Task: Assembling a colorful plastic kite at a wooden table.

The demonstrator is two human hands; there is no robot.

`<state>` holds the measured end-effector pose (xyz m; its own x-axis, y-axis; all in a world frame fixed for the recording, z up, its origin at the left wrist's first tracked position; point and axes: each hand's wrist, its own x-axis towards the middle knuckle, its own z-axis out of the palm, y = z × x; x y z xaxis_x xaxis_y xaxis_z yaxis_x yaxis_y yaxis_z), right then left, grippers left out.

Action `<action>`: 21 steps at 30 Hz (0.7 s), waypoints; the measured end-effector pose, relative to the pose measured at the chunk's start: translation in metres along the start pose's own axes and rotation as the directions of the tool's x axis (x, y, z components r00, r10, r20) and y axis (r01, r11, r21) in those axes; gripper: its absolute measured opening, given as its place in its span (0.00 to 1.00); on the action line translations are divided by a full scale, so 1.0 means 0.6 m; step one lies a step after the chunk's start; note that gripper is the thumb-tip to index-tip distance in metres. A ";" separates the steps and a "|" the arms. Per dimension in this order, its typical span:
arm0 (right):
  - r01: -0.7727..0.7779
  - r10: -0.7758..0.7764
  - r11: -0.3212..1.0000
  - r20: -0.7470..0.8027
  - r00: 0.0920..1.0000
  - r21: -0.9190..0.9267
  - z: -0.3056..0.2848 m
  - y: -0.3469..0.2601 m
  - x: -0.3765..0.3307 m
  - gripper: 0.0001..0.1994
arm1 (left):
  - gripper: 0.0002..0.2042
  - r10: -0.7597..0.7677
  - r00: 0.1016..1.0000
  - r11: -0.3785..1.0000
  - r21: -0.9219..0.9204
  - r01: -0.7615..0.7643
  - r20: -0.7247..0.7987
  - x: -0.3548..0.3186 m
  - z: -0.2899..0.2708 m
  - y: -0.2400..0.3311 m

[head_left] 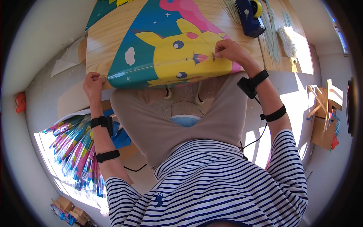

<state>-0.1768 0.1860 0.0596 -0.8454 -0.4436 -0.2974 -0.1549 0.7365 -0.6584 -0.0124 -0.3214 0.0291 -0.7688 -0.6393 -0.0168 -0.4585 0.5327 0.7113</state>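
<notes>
A large kite [141, 49], printed with a yellow cartoon face on blue and teal, lies over the table in front of me, its near edge hanging towards my knees. My left hand [93, 85] is closed, thumb and fingers pinching at the kite's left corner. On the right side of the printed face, my right hand [231, 52] is closed in a pinch on the kite. Between the two hands runs a thin pale line, a rod or a fold; I cannot tell which.
A blue tape dispenser [249, 18] stands at the far right of the wooden table [109, 34]. Thin pale rods [270, 38] and a whitish bundle [286, 41] lie beyond it. Wrapped colourful kites [77, 147] are piled at my left. Cardboard boxes [324, 130] stand at right.
</notes>
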 end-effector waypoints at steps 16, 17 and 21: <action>-0.175 0.166 0.968 0.065 0.984 0.182 -0.011 -0.008 -0.008 0.05 | 0.13 -0.043 0.999 0.997 -0.056 0.045 0.026 -0.006 0.001 0.009; -0.191 0.178 0.955 0.079 0.981 0.226 -0.013 -0.010 -0.012 0.04 | 0.13 -0.032 0.999 0.999 -0.043 0.032 0.012 -0.003 -0.001 0.009; -0.207 0.184 0.933 0.102 0.978 0.296 -0.015 -0.011 -0.011 0.03 | 0.14 -0.019 1.000 0.999 -0.043 0.019 -0.011 0.001 0.003 -0.009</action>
<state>-0.1748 0.1890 0.0722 -0.8027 -0.3502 -0.4827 0.1814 0.6276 -0.7571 -0.0112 -0.3234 0.0241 -0.7550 -0.6553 -0.0231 -0.4532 0.4960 0.7407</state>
